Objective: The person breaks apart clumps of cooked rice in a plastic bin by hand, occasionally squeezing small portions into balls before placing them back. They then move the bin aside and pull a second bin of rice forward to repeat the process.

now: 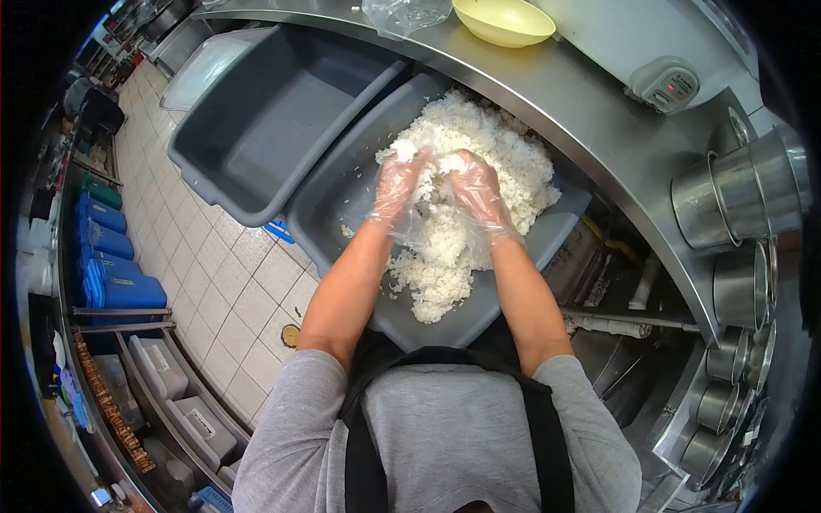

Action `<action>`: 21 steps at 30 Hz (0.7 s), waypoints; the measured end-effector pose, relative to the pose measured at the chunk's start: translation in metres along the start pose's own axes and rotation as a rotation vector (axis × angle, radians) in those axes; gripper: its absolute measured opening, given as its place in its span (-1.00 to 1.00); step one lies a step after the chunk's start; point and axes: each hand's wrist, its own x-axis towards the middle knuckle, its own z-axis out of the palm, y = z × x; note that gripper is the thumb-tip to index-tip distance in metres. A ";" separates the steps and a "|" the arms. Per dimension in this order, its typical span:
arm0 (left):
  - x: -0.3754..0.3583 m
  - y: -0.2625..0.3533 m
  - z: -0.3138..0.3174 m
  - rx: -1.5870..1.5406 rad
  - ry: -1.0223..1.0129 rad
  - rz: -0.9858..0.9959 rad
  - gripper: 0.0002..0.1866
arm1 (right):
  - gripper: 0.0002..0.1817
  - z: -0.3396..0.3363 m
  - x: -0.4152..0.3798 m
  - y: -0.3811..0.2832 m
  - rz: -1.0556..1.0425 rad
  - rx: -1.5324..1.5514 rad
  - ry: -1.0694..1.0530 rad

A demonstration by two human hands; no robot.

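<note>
A grey plastic tub [342, 201] in front of me holds a large heap of cooked white rice [505, 162]. Both my hands wear thin clear plastic gloves and are pressed together on a clump of rice in the middle of the heap. My left hand [399, 182] and my right hand [477, 190] each have their fingers curled around that clump, thumbs nearly touching. More loose rice lies below my wrists toward the tub's near end.
A second, empty grey tub [256, 128] sits to the left over a tiled floor. A steel counter [581, 103] runs behind, bearing a yellow bowl [503, 20] and a clear plastic bag [402, 15]. Several steel pots [735, 197] line the right side. Blue containers [115, 265] stand on shelves at left.
</note>
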 end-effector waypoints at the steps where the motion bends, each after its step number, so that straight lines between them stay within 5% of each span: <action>1: 0.000 0.001 0.000 -0.094 0.018 -0.028 -0.56 | -0.76 -0.002 0.002 0.002 0.001 0.001 0.004; 3: -0.001 0.005 -0.001 -0.211 -0.078 -0.124 -0.55 | -0.72 -0.007 0.003 -0.002 0.020 0.178 0.046; 4: -0.003 0.007 -0.003 -0.329 -0.168 -0.223 -0.54 | -0.57 -0.013 -0.006 -0.013 0.086 0.555 -0.060; 8: -0.019 0.036 0.005 -0.639 -0.255 -0.310 -0.43 | -0.37 -0.004 -0.008 -0.013 -0.057 0.769 -0.119; 11: 0.002 0.016 -0.005 -0.697 -0.164 -0.389 -0.37 | -0.27 0.008 -0.015 -0.008 -0.106 0.609 -0.354; 14: -0.007 0.016 -0.006 -0.629 -0.113 -0.327 -0.36 | -0.28 0.020 -0.020 0.008 -0.297 -0.099 -0.569; 17: -0.005 0.009 -0.003 -0.506 -0.159 -0.265 -0.35 | -0.25 0.014 -0.015 -0.019 -0.140 -0.497 -0.453; 21: -0.007 0.006 0.006 -0.238 -0.304 -0.202 -0.35 | -0.22 0.017 -0.011 -0.001 -0.280 -0.254 -0.248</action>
